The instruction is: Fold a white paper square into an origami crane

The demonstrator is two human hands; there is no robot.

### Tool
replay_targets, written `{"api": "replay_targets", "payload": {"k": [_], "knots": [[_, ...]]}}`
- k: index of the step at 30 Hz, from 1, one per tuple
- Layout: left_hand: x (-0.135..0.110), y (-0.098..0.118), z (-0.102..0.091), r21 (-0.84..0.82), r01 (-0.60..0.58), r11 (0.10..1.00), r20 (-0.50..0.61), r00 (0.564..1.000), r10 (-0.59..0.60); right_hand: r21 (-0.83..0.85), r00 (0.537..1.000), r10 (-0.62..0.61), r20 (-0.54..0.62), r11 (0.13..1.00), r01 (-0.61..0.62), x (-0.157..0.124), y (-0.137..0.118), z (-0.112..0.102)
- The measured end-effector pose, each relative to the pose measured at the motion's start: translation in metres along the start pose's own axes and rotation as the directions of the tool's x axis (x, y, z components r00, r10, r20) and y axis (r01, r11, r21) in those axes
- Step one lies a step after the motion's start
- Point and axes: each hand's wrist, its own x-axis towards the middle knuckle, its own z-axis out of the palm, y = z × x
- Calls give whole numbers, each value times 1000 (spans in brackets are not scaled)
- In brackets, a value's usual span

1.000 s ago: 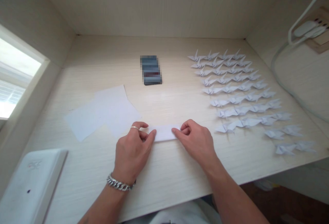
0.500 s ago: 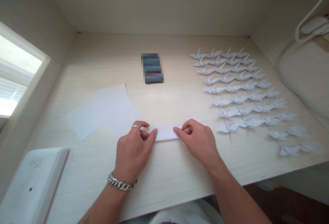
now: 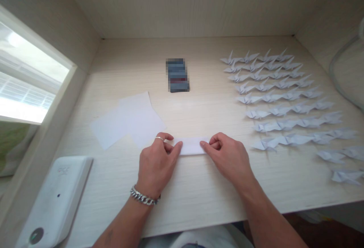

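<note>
A folded strip of white paper (image 3: 192,147) lies flat on the wooden desk (image 3: 182,195) between my hands. My left hand (image 3: 159,160) grips its left end, thumb on top and the other fingers curled behind. At the right end my right hand (image 3: 229,155) pinches the strip in the same way, thumb over the paper. The fingers partly cover both ends. Left of the strip, several loose white paper sheets (image 3: 127,119) overlap one another, near the left fingers.
Rows of white folded paper cranes (image 3: 290,96) cover the desk's right side. A blurred-out dark rectangular object (image 3: 178,75) lies at the back middle. A white box-like device (image 3: 65,187) sits at front left, beside a window (image 3: 31,66). A cable (image 3: 337,77) runs along the right wall.
The camera has turned slightly left, so everything appears shifted right. Both hands keep their hold on the strip, with no clear movement against the desk.
</note>
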Motion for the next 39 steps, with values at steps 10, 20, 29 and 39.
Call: {"api": "replay_targets", "payload": {"k": [10,20,29,39], "knots": [[2,1,-1,41,2,999,8,1000,-2,-10,1000,11,-10,1000,-11,2,-1,0],[2,1,-1,35,-6,999,9,1000,6,-8,1000,5,3,1000,-5,3,-1,-1],[1,2,0,40,12,999,-3,1000,-12,-24,1000,-1,8,1000,2,3,0,0],[2,4,-1,46,12,999,3,1000,-12,-36,1000,-2,7,999,3,4,0,-1]]}}
